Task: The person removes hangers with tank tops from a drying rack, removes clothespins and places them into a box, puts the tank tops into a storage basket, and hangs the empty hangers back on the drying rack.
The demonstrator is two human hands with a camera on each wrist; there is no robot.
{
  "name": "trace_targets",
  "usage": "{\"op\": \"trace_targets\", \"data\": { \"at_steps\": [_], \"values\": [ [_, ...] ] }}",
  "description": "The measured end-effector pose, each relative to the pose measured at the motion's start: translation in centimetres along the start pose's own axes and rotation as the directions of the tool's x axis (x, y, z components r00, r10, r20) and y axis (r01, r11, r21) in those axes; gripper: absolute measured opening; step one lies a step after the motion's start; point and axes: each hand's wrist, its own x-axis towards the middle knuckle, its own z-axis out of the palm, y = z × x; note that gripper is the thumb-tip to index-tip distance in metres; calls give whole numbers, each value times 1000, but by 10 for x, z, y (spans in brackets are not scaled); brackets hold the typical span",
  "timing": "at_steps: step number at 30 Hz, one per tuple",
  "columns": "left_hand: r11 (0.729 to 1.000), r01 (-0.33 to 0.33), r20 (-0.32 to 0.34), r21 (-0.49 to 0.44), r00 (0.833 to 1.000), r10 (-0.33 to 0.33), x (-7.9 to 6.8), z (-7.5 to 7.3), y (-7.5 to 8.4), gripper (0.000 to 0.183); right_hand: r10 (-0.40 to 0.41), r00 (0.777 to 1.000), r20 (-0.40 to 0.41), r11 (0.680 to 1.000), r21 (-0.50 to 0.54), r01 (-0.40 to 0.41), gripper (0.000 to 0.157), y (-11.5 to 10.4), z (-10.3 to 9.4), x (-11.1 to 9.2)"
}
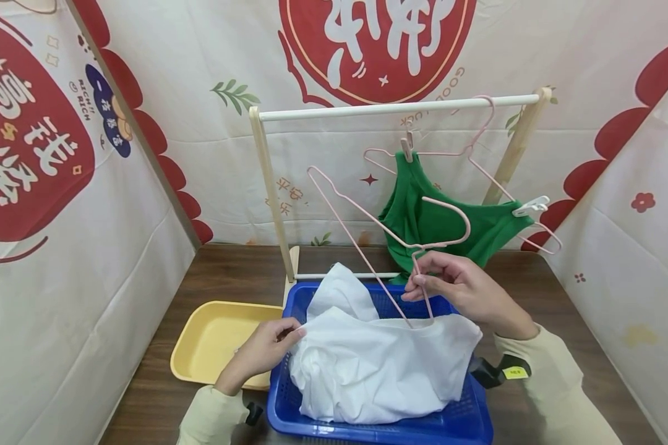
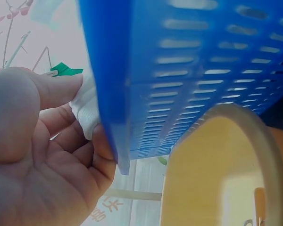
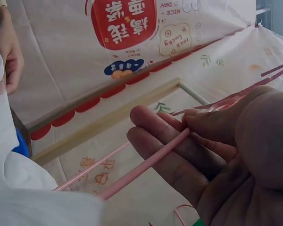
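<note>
My left hand [image 1: 266, 346] pinches the white garment [image 1: 378, 371] at its ten-o'clock edge, my right hand [image 1: 456, 287] the pink hanger [image 1: 420, 248], which could snag it if tilted.

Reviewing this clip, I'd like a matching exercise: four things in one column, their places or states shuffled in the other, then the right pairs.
Things:
1. White garment
2. Green garment
3. Yellow tub
4. Front pink hanger

Places or states:
A. Beside the blue basket
B. Pinched by the right hand
C. Held at its edge by the left hand
D. Clipped up below the white bar

Pairs: 1-C, 2-D, 3-A, 4-B
</note>
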Motion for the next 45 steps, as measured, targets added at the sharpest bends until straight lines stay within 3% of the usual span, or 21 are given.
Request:
{"op": "trace_targets", "data": {
  "at_steps": [7,12,22,31,41,45],
  "values": [
    [1000,-4,2,10,1000,4,-1,0,3,15,-63,996,-61,998,-11,62,13,-4,6,8],
    [1000,-9,-11,-4,1000,9,-1,2,3,23,-121,985,-126,992,7,123,12,-7,5,14],
    [1000,0,-101,-8,995,-1,-2,0,3,20,-162,965,-204,986,15,168,12,-17,1,26],
    [994,98,-258,-47,960,-107,-7,-6,2,15,-90,975,-204,992,70,107,11,-29,1,30],
    [977,206,-307,-58,927,-214,-8,-3,-3,21,-84,980,-178,993,65,96,13,-33,5,39],
    [964,253,-287,-81,921,-265,-8,-1,-3,29,-80,984,-161,993,73,93,13,-35,7,44]
  ]
}}
